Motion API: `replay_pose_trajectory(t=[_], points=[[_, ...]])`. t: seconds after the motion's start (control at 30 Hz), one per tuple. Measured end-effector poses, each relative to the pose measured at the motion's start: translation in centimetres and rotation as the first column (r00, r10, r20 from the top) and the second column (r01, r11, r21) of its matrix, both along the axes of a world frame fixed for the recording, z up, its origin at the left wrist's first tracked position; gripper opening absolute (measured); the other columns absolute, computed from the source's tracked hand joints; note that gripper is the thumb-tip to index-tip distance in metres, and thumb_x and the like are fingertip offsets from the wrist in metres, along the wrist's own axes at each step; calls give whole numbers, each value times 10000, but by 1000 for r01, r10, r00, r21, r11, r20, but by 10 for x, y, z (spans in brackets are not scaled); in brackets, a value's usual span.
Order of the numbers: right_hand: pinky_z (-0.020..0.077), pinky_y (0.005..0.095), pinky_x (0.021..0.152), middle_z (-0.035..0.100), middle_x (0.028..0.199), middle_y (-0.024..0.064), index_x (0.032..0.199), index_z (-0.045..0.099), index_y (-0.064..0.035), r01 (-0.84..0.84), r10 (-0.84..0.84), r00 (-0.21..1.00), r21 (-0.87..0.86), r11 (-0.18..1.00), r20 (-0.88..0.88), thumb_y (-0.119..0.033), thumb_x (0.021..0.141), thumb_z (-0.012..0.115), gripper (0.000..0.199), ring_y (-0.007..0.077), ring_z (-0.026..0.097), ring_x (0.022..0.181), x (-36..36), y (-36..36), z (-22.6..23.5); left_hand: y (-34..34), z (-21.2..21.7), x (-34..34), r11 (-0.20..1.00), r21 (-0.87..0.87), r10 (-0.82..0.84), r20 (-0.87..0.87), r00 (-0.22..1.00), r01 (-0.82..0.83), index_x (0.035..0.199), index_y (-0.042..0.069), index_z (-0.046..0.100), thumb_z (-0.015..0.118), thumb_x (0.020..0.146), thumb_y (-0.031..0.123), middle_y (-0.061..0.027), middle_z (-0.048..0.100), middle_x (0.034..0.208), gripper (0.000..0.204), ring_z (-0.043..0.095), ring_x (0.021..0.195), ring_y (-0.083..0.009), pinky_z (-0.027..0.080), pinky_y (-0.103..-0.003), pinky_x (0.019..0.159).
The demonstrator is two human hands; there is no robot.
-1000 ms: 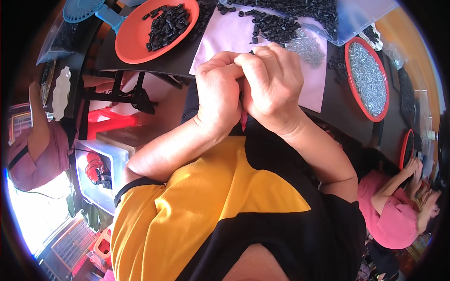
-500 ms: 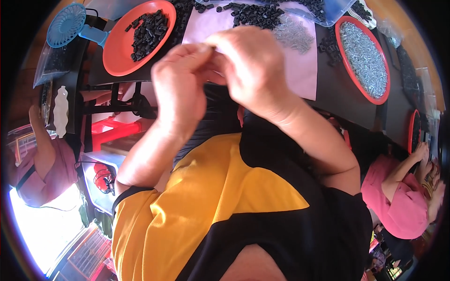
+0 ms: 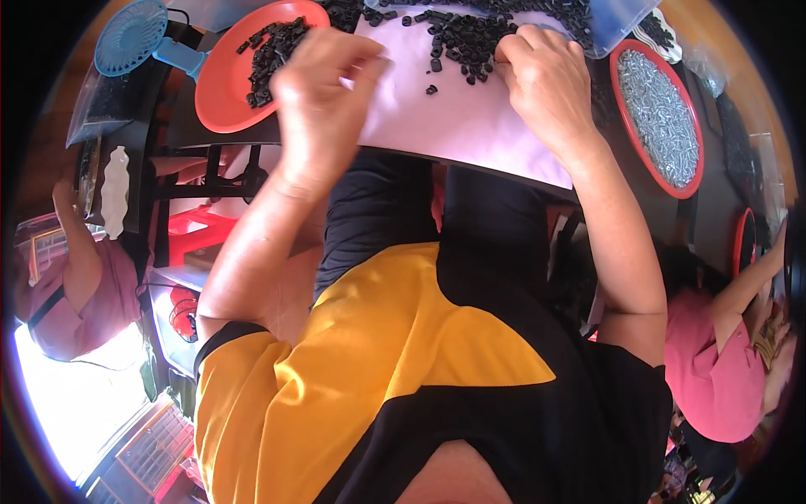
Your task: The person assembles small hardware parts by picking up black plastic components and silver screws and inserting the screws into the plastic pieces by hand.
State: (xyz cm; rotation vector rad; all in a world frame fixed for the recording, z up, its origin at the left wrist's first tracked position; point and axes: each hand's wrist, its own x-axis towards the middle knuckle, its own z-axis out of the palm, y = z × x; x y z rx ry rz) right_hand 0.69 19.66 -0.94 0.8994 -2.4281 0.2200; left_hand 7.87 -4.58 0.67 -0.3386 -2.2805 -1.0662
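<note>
My left hand (image 3: 323,101) is raised between the orange plate (image 3: 210,92) and the pink sheet (image 3: 420,126). Its thumb and fingers are closed in a pinch; whatever is between them is too blurred to name. Short black plastic pieces (image 3: 275,59) lie in that plate. Over the right part of the sheet, my right hand (image 3: 550,88) points down with curled fingers, its fingertips beside a pile of loose black pieces (image 3: 462,42). The hand covers the spot where small silvery screws lay, and what its fingers grip is hidden.
A red oval tray (image 3: 698,160) of silvery screws stands at the right. A blue handheld fan (image 3: 134,38) lies at the far left, and a clear bluish bin (image 3: 617,25) stands at the back. People in pink sit at left (image 3: 75,294) and right (image 3: 714,361).
My hands were together over the front of the sheet; now they are apart. The left has moved left, toward the orange plate, and the right has moved right, to the piles.
</note>
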Motion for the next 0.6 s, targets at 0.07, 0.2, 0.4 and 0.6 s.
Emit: replay_pose_trajectory(t=[0.07, 0.2, 0.4, 0.6], points=[[444, 393, 790, 627, 867, 18, 854, 660, -92, -1, 1, 1000, -19, 1000, -22, -111, 808, 720, 78, 240, 627, 908, -2, -2, 2, 17, -11, -5, 999, -16, -48, 65, 997, 49, 896, 11, 707, 730, 803, -4, -48, 622, 803, 97, 585, 709, -126, 467, -253, 633], [488, 294, 663, 655, 807, 21, 887, 630, -24, -52, 164, 963, -453, 890, 212, -41, 841, 697, 83, 171, 645, 716, 5, -1, 18, 31, -25, -39, 945, -326, -29, 20, 999, 34, 918, 43, 708, 748, 792, 133, -89, 631, 858, 160, 630, 832, -278, 520, -367, 704], [460, 234, 669, 659, 812, -26, 944, 691, -44, 69, 389, 812, -734, 676, 435, -63, 911, 659, 50, 67, 603, 735, 4, 19, 16, 31, -27, -49, 902, -430, -40, -8, 999, 33, 927, 47, 708, 726, 834, 150, -61, 634, 829, 140, 635, 796, -262, 510, -360, 689], [438, 208, 621, 672, 772, -10, 944, 724, -77, 286, 569, 580, -799, 529, 583, -149, 891, 696, 94, 54, 593, 673, 17, 4, 32, 45, 6, -29, 539, 827, -633, 523, 570, -161, 1082, 78, 747, 689, 921, 146, -56, 685, 863, 183, 595, 714, -136, 465, -246, 627]])
